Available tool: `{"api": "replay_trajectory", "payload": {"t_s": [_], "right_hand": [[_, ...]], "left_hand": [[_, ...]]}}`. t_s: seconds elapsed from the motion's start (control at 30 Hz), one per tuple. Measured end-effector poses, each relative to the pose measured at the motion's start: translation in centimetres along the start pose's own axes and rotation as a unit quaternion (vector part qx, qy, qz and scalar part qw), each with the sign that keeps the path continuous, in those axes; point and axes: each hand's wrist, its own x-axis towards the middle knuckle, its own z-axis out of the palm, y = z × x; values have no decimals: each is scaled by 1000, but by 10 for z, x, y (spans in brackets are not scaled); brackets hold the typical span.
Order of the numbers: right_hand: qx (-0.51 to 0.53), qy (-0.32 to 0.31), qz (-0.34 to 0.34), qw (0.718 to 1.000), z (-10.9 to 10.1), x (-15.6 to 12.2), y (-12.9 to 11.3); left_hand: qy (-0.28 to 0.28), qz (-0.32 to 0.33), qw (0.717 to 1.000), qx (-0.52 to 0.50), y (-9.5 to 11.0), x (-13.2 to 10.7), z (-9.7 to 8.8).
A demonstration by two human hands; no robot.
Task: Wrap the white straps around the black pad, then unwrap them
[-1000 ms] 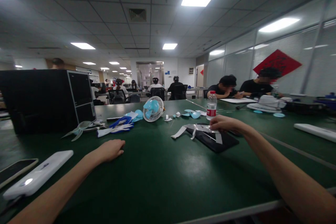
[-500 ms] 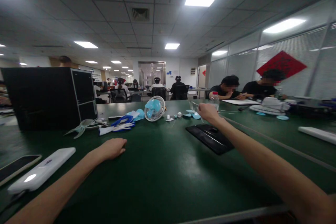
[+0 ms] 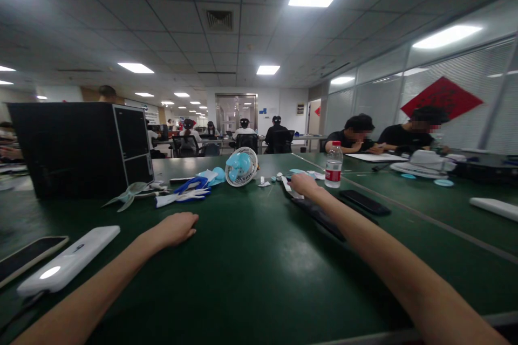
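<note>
My left hand (image 3: 178, 228) rests on the green table (image 3: 243, 280), its fingers curled closed with nothing visible in them. Further forward, my right hand (image 3: 304, 184) is closed on the pale end of a flat, glossy black object (image 3: 321, 218). This object hangs tilted below the hand, partly hidden by my forearm; its exact kind is not clear. Right of that hand stand a water bottle (image 3: 334, 166) with a red cap and, lying flat, a black phone-like slab (image 3: 364, 202). A small fan (image 3: 242, 167) with light-blue blades lies left of it.
Blue and white gloves (image 3: 186, 192) and a clear fan-blade-like piece (image 3: 130, 195) lie before a large black box (image 3: 73, 151). A white power bank (image 3: 70, 259) and a phone (image 3: 28, 260) lie at the near left. Two people sit across at the right.
My right hand has moved a little left and down, and the black object has turned more edge-on. The bottle and the black slab now show clear of it. My left hand stays put.
</note>
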Motion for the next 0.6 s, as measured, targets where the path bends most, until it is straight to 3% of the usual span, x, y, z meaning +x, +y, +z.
{"api": "replay_trajectory", "payload": {"t_s": [0.13,0.3,0.43,0.6], "right_hand": [[-5,-10,36,999,-4,-20,41],[6,-115,106,988,3,-44,90],[25,-143,130,981,11,-50,104],[81,-88,146,982,17,-48,108]], "left_hand": [[5,-1,1000,-14,-5,1,4],[12,0,1000,-13,-5,1,6],[10,5,1000,1,-5,3,8],[3,-1,1000,8,-3,4,7]]}}
